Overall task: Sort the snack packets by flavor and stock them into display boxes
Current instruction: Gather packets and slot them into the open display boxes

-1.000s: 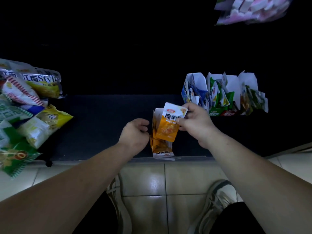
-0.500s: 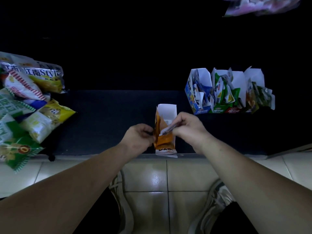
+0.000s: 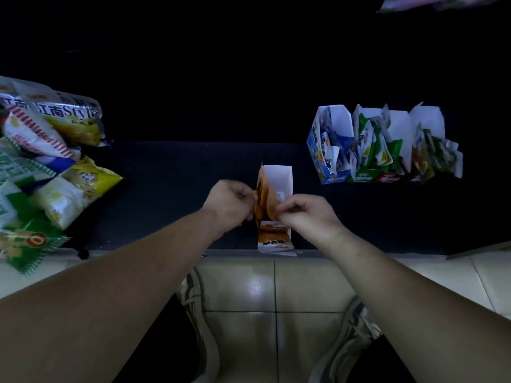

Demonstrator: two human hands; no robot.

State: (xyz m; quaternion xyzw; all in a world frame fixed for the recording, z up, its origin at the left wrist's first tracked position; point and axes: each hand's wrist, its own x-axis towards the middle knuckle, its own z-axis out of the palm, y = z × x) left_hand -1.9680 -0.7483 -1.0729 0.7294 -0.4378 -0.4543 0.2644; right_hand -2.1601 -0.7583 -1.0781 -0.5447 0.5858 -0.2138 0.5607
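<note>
Three white card display boxes (image 3: 384, 150) — stocked. Orange card box (image 3: 275, 236): left hand (image 3: 228, 201) pinches its wall, right hand (image 3: 307, 214) pinches an orange foil packet (image 3: 266, 201) — loose snack bags (image 3: 49, 172) apparently unsorted.

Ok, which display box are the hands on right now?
The orange box, alone at the mat's near edge, with the left hand and right hand pinching at its opening. The other boxes stand clustered at the far right.

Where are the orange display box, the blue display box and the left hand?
orange display box (image 3: 278, 176): head view, white back flap.
blue display box (image 3: 314, 145): head view, blue side wall.
left hand (image 3: 228, 201): head view, back of hand.
</note>
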